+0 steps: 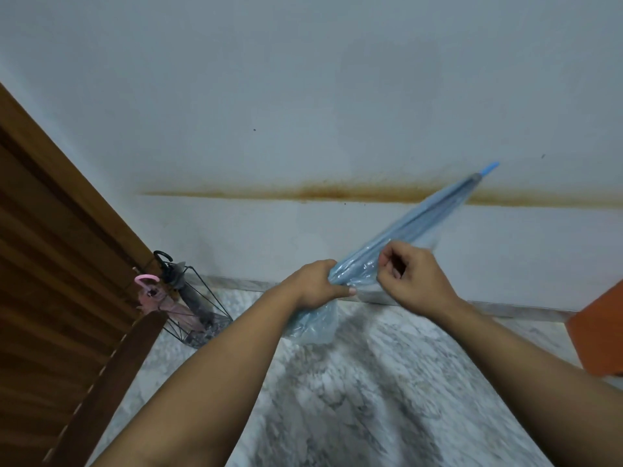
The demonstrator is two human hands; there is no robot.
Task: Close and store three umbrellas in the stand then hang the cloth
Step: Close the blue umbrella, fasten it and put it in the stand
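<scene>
A folded light-blue translucent umbrella [414, 227] slants up to the right, its blue tip near the wall stain. My left hand [318, 281] grips its gathered canopy low down. My right hand [409, 271] has curled fingers pinching the plastic canopy just above. Loose canopy hangs below my left hand. At the left, a black wire stand [205, 298] on the floor holds a pink umbrella [158, 299] and a dark grey umbrella [183, 284], handles up. The blue umbrella's handle is hidden.
A brown wooden louvred door [50, 264] fills the left side, right beside the stand. A white wall with a rusty stain runs ahead. An orange object [600, 332] sits at the right edge. The floor is grey-white marble.
</scene>
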